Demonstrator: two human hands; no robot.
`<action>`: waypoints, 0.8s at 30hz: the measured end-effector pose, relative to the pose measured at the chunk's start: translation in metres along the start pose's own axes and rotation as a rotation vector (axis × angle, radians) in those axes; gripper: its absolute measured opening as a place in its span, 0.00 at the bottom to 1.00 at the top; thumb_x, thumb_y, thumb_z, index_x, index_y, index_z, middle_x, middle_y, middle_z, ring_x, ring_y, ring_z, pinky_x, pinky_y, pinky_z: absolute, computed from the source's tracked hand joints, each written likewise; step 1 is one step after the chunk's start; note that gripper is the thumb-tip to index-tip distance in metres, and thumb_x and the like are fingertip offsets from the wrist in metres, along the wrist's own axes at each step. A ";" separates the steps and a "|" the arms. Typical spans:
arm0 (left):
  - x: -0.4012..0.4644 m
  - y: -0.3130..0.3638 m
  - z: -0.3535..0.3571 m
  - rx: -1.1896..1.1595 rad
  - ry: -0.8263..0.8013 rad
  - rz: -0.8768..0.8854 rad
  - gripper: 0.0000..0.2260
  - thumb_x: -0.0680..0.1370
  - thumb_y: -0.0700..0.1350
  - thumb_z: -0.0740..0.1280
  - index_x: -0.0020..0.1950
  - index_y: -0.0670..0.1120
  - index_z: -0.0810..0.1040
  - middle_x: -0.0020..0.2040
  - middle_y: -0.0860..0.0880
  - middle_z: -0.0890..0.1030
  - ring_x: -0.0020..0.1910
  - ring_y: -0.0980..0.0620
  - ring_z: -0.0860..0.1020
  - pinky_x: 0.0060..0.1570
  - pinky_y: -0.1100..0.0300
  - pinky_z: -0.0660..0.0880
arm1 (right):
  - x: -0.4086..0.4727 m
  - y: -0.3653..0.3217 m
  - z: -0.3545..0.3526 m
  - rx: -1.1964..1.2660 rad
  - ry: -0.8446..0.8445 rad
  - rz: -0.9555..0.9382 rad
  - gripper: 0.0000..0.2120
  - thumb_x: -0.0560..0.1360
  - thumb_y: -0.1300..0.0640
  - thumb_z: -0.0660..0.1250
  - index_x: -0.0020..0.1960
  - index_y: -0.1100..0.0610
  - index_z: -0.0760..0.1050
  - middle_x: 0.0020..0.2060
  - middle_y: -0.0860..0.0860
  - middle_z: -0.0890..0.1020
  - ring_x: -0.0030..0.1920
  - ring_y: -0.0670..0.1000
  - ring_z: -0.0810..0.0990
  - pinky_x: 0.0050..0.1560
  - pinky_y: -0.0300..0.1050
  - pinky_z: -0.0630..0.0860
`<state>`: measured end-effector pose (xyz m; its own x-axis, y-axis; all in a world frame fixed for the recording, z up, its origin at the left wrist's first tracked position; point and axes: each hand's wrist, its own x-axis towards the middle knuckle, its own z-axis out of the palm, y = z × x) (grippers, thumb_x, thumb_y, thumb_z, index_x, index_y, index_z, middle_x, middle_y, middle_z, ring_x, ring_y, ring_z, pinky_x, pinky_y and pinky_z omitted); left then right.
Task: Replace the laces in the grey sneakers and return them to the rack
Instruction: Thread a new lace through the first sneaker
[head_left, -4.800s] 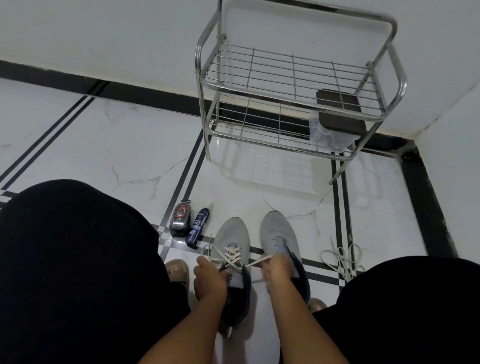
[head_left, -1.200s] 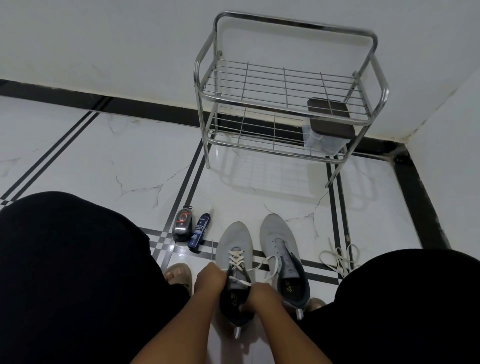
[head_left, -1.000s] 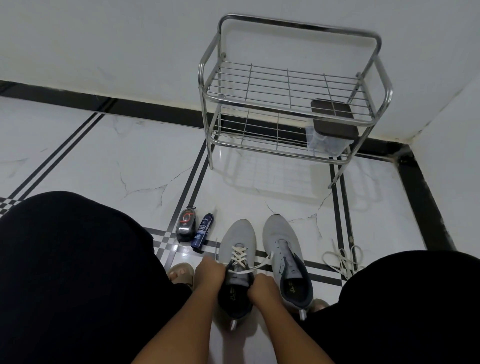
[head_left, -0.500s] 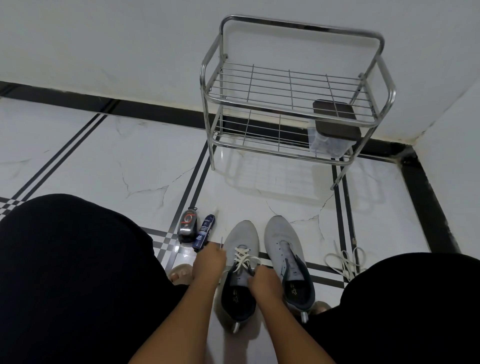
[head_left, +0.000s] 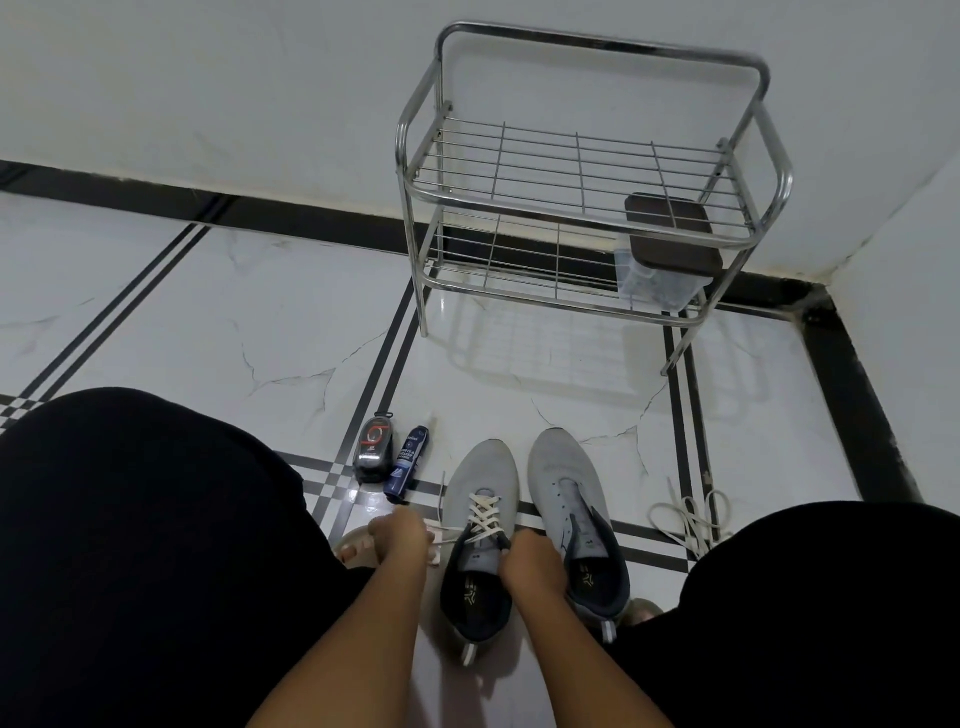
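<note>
Two grey sneakers on the floor, one half laced, both hands at it.

I count two sneakers in front of the rack (head_left: 592, 171): the left sneaker (head_left: 480, 525) carries a white lace (head_left: 483, 517), the right sneaker (head_left: 571, 514) none. My left hand (head_left: 400, 540) pinches a lace end; my right hand (head_left: 530, 564) curls at the collar, grip unclear. Left of the sneakers lie two bottles (head_left: 387, 457); right, one loose lace (head_left: 688, 517). One box (head_left: 670, 244) sits in the rack.

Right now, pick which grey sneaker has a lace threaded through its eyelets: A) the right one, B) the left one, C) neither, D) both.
B: the left sneaker shows a white lace crisscrossed up its front, while the right sneaker has bare eyelets.
</note>
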<state>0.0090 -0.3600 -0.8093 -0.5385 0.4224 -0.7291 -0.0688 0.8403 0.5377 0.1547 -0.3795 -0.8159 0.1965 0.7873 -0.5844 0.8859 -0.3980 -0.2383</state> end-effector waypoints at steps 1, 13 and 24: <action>-0.002 -0.001 0.001 0.173 0.016 0.075 0.18 0.81 0.43 0.57 0.67 0.35 0.64 0.61 0.35 0.76 0.59 0.36 0.76 0.54 0.53 0.73 | 0.000 0.000 0.000 0.001 -0.001 0.002 0.13 0.79 0.56 0.59 0.61 0.57 0.75 0.59 0.55 0.78 0.59 0.57 0.78 0.54 0.47 0.75; 0.011 -0.023 0.009 0.952 -0.232 0.254 0.20 0.75 0.52 0.57 0.64 0.45 0.74 0.65 0.43 0.75 0.65 0.43 0.72 0.65 0.49 0.69 | 0.001 0.001 -0.004 -0.029 -0.012 0.013 0.13 0.80 0.55 0.59 0.62 0.56 0.75 0.60 0.55 0.78 0.60 0.56 0.77 0.54 0.47 0.75; 0.008 -0.014 0.009 1.019 -0.128 0.545 0.13 0.78 0.47 0.60 0.62 0.53 0.76 0.64 0.46 0.73 0.63 0.45 0.72 0.61 0.51 0.70 | -0.003 -0.002 -0.006 -0.049 -0.054 -0.029 0.14 0.80 0.54 0.59 0.63 0.58 0.74 0.60 0.56 0.78 0.59 0.57 0.78 0.54 0.47 0.75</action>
<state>0.0129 -0.3657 -0.8267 -0.1961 0.7948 -0.5743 0.8846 0.3962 0.2461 0.1552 -0.3783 -0.8092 0.1481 0.7711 -0.6193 0.9106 -0.3507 -0.2189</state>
